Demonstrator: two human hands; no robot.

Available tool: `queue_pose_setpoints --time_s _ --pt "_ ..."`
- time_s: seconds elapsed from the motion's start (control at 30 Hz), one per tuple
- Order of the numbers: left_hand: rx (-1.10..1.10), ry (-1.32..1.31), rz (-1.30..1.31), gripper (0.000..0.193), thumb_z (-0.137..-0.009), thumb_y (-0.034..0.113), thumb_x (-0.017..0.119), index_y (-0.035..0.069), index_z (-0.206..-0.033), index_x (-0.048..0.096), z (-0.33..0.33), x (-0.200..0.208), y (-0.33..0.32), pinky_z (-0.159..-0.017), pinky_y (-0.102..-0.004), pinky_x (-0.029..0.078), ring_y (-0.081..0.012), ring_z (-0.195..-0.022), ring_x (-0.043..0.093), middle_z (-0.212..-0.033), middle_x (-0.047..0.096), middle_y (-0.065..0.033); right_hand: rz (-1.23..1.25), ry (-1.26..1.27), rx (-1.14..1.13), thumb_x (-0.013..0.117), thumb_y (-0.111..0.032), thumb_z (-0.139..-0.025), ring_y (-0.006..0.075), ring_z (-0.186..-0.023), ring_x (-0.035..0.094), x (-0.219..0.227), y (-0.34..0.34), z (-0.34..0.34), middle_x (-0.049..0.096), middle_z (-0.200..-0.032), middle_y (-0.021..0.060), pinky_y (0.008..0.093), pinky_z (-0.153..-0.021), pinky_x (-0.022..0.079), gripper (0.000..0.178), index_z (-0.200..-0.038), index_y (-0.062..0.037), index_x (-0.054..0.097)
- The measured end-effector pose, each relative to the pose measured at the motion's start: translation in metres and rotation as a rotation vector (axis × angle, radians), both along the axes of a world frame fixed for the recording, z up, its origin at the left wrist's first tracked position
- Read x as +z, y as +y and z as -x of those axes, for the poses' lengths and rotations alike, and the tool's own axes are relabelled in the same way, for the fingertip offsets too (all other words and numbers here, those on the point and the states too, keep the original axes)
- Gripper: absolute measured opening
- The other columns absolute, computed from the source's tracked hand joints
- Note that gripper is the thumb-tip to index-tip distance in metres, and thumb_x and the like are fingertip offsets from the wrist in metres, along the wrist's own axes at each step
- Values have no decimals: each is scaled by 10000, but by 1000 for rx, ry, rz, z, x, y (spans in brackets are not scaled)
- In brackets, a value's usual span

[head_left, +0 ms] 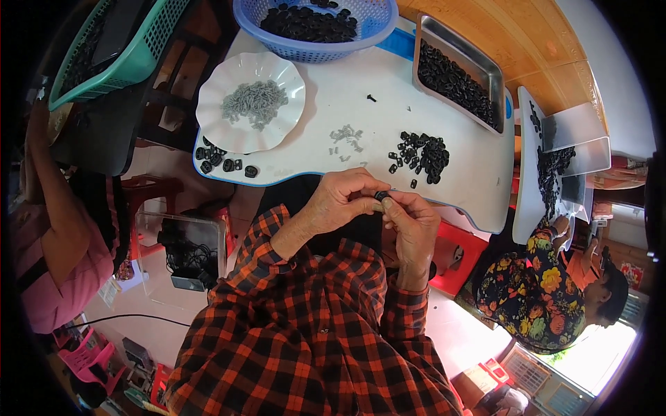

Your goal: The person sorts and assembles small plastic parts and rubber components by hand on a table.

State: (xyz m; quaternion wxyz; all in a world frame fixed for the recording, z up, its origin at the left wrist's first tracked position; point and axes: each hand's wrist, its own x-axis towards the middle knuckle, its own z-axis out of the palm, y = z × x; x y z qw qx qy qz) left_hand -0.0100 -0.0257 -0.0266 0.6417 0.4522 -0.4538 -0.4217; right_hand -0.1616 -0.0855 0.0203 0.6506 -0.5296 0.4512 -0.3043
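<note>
Just past the near edge of the white table [316, 104], my left hand [347, 197] and my right hand [411, 220] meet. Both pinch one small black plastic part [381, 196] between thumbs and fingertips; the fingers cover most of it. Beyond my right hand lies a pile of small black parts [429, 158], with a single one [413, 184] apart from it. Ahead of my left hand is a scatter of small pale grey pieces [345, 137]. Several rounder black pieces [229, 165] rest at the table's left corner.
A white scalloped plate [295, 80] holds grey pieces. Behind it stands a blue basket [312, 52] of black parts; a metal tray [454, 31] of black parts stands far right. A green basket [132, 76] is at upper left. Co-workers sit left and right [538, 298].
</note>
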Motion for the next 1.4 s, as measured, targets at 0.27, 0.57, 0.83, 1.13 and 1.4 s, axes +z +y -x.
queue_pose_setpoints --time_s 0.27,0.57,0.83,1.13,1.4 --pt "-43 94 -40 295 -787 -25 697 6 -1073 633 -1 1 1 -598 -188 487 -60 -728 596 -845 615 -32 -112 -56 14 681 -8 -809 88 -603 571 -2 -4 2 651 -758 70 186 -513 443 122 -919 38 659" --pt "-114 179 -73 251 -799 -43 677 -5 -1043 629 -3 -4 3 -622 -199 518 -77 -731 612 -864 628 -44 -155 -7 140 660 -44 -830 91 -638 570 0 -10 3 647 -785 64 195 -564 454 112 -911 34 652" --pt "-136 366 -111 236 -807 -44 669 -26 -1038 624 -5 -4 5 -638 -208 531 -98 -725 626 -886 634 -56 -200 -120 180 681 -56 -823 90 -627 565 -10 -14 3 636 -741 51 198 -552 451 84 -849 15 645" --pt "-192 364 -141 221 -802 -5 691 -41 -1011 630 -13 6 8 -636 -234 557 -108 -754 634 -891 665 -89 -234 -171 224 712 -24 -790 97 -580 555 -12 -16 2 630 -703 69 206 -530 451 91 -826 11 636" --pt "-246 301 -186 203 -804 -17 677 -37 -1002 637 -18 13 10 -617 -233 561 -114 -692 649 -824 669 -86 -288 -194 267 711 -13 -785 109 -562 557 -14 -19 5 631 -705 84 209 -514 452 95 -811 18 625"
